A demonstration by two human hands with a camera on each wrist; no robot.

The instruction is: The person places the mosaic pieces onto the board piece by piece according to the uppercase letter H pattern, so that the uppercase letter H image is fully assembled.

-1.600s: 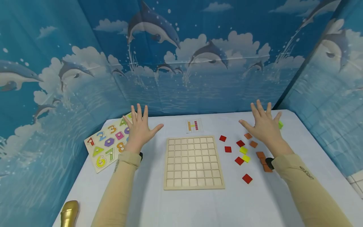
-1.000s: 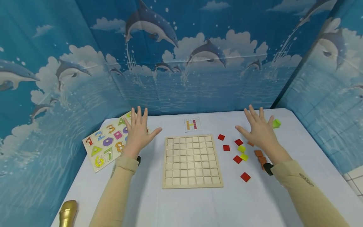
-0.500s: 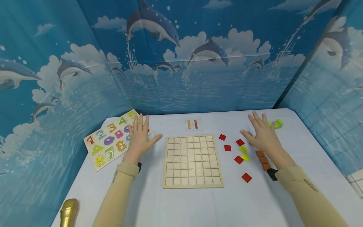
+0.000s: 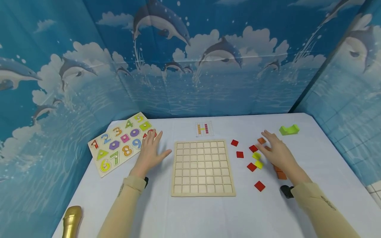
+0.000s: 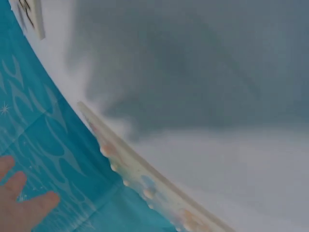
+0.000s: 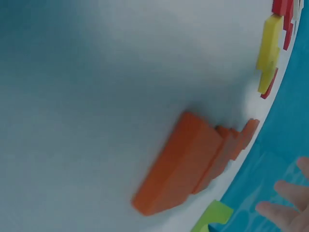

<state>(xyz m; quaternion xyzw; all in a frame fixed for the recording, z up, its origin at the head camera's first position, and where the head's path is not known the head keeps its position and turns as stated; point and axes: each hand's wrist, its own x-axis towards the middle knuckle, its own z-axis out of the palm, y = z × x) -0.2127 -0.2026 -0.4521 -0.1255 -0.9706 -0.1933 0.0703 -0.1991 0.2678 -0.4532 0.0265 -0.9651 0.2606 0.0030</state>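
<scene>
The white-covered table [image 4: 202,218] stands against a blue curtain [image 4: 208,92] printed with dolphins and clouds, which follows its far edge and both sides. Pale wall tiles [image 4: 375,191] show beyond the right edge.

A wooden grid board [image 4: 202,170] lies flat mid-table; a picture card [image 4: 204,129] lies behind it, near the far edge. Red squares [image 4: 260,186] and yellow squares [image 4: 258,164] are scattered to the board's right. Orange squares [image 4: 281,175] lie further toward the right edge, partly covered by the right hand [image 4: 278,153], whose fingers are loosely bent and hold nothing; contact cannot be determined. A green block [image 4: 289,130] sits near the far right corner.

A number board [image 4: 120,151] occupies the far left corner. The left hand [image 4: 148,157], fingers extended and thumb spread, overlaps its right-hand end in the head view; whether they touch cannot be determined. A gold microphone-shaped object [image 4: 72,219] lies by the left edge.
</scene>
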